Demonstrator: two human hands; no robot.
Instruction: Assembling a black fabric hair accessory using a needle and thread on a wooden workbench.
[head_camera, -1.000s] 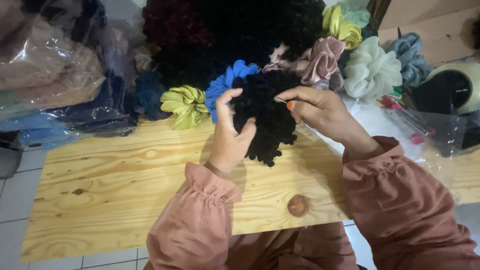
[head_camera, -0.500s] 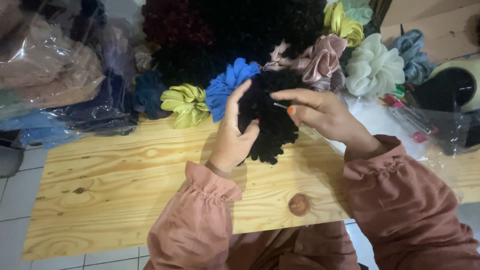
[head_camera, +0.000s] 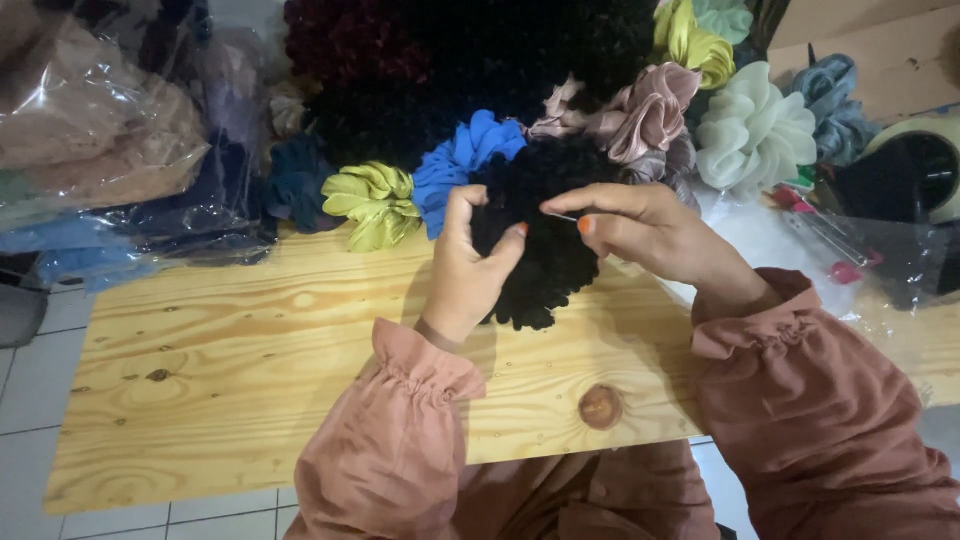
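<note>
We see a black scrunchie (head_camera: 545, 235) of fuzzy, tightly ruffled cloth, a thick dark ring held just above a pale pine board (head_camera: 250, 370) with clear grain and one round brown knot. Behind it lies a heap of other scrunchies, all gathered into soft folds: a glossy yellow-green one (head_camera: 372, 203), a bright blue one (head_camera: 458, 165) touching the black one's left edge, a satiny dusty-pink one (head_camera: 645, 112), a pale mint one (head_camera: 755, 135) and a grey-blue one (head_camera: 838, 95), with dark red and black plush ones further back. Crinkled clear plastic bags (head_camera: 100, 130) of folded cloth sit at the far left.

The black scrunchie sits between our two hands, at the board's far edge. Our left hand (head_camera: 470, 270) is curled about its left side — thumb pressed into the fuzzy ruffle, fingers wrapped behind it, so the hand is mostly closed on the cloth. Our right hand (head_camera: 640, 230) rests against the scrunchie's upper right side, thumb and forefinger pinched tight on a thin metal needle (head_camera: 562, 216) — its tip points left into the black ruffle. Both wrists wear gathered cuffs of matt rust-pink sleeves (head_camera: 800, 400)
</note>
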